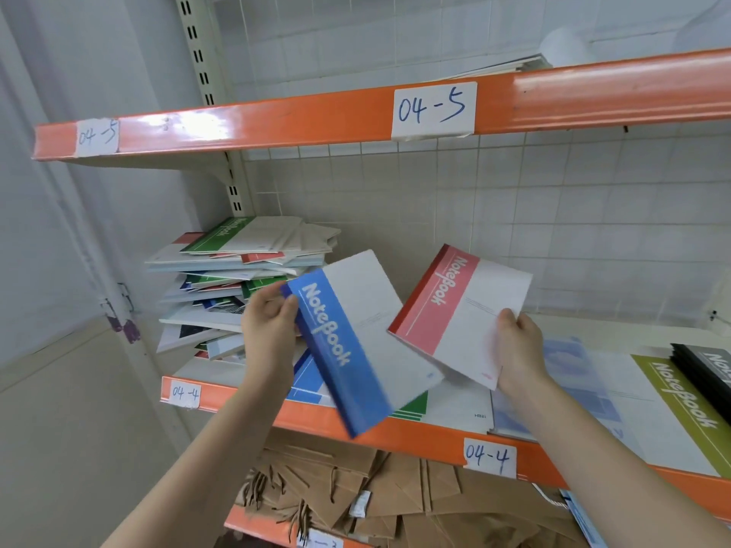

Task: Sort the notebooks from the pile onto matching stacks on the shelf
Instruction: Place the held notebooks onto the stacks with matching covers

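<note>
nearest the camera, below the working shelf, brown paper bags (356,504) lie heaped on the lower level. above them the left hand (269,326) pinches the blue notebook (356,350) at its upper spine corner, thumb on the cover and fingers behind. the book hangs in the air over the shelf's orange front edge (427,439); its long axis runs from that grip down and to the right, with the spine band on the left side and the title reading along it. the right hand (518,350) grips the red notebook (463,314) at its lower right corner, so this book stretches up and to the left from the grip, tilted, its red spine band towards the blue one. the two books are near each other but apart.

flat on the shelf under them lie sorted stacks: a blue-covered one (306,383) just under the left wrist, a green-edged one (413,409) beside it, then pale blue (569,373), olive (680,405) and black (704,369) further right. judging by this, the blue book's match lies directly below its holder, the nearer drop. no red stack shows plainly. behind, at the far left, sits the untidy pile (233,286).
</note>
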`<action>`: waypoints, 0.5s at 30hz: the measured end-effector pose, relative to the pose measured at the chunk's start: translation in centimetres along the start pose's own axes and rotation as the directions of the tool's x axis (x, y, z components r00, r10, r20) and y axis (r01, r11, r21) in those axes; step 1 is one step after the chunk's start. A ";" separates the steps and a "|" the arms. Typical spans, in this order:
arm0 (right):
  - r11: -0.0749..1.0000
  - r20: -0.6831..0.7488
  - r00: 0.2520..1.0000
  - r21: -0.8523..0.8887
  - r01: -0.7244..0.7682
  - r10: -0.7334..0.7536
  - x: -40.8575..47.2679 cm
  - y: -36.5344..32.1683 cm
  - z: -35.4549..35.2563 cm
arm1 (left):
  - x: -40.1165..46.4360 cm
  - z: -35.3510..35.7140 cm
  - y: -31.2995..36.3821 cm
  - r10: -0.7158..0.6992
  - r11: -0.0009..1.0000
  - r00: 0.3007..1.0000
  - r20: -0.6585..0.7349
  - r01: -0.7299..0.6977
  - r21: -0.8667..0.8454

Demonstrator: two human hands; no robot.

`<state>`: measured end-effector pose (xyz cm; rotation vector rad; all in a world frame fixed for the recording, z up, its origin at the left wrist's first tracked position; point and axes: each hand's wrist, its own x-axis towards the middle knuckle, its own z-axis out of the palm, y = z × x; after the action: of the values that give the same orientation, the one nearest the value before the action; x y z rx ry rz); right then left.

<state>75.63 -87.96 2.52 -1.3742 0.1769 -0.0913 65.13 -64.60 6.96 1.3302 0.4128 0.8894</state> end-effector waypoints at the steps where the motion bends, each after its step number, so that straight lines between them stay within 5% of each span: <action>1: 1.000 0.009 1.000 0.004 0.000 0.000 0.0 0.0 -0.2 | 0.5 0.1 0.3 0.049 0.997 0.998 -0.032 -0.047 0.053; 5: 1.000 0.045 0.999 -0.003 0.028 -0.028 -0.6 0.5 -0.2 | 2.6 1.7 0.3 0.191 0.932 0.982 -0.011 -0.178 0.316; 8: 0.990 0.063 0.993 -0.091 0.106 -0.101 -1.3 0.8 -0.1 | 3.9 3.4 -1.0 0.170 0.852 0.977 0.129 -0.211 0.479; 12: 0.955 0.064 0.980 -0.220 0.200 -0.190 -1.6 1.3 -0.4 | 3.0 4.3 -4.3 0.060 0.511 0.891 0.451 -0.415 0.753; 15: 0.940 0.053 0.976 -0.264 0.218 -0.211 -1.5 1.4 -1.0 | 0.0 3.6 -6.7 -0.196 0.293 0.731 0.654 -0.593 0.750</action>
<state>73.97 -88.42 1.04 -1.6624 0.0176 -0.2406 69.83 -66.89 1.39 2.8095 0.1465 0.2070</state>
